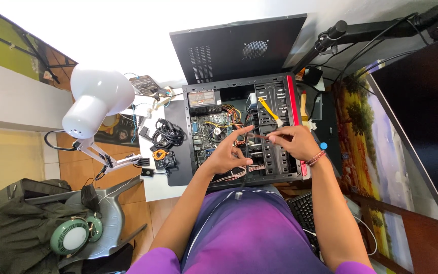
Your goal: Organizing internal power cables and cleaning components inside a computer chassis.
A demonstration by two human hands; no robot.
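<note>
On white desk, open computer case, lamp

Dark blank monitor screen at right edge, pale rectangular label on case's power supply

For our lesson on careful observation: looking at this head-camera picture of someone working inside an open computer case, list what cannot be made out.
Head view only:
- What the right hand pinches: too small, covered by fingers.
- Whether the left hand grips any cable: blurred.
- Motherboard parts: too small, crossed by wires.
- Lower front of the computer case: hidden by hands and purple shirt.
- Keyboard: mostly behind the right arm.
- Monitor: cut off by the right edge.
</note>
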